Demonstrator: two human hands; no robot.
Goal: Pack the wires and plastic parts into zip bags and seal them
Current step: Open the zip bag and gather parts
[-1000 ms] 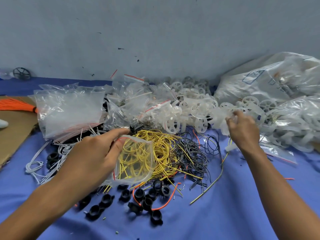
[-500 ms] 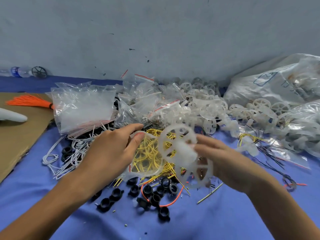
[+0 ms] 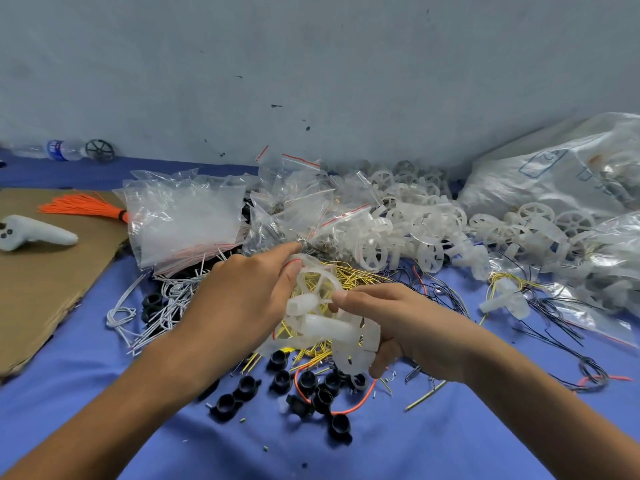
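We pinch the zip bag with our left hand; our right hand grips white plastic wheels that touch it.

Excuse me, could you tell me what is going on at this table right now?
A person is packing parts over a blue cloth. The left hand pinches a small zip bag by its mouth, while the right hand grips translucent plastic wheels and holds them at the opening. The bag is not yet sealed. Loose yellow wires and black rings lie beneath the hands, and a stack of empty bags sits behind.
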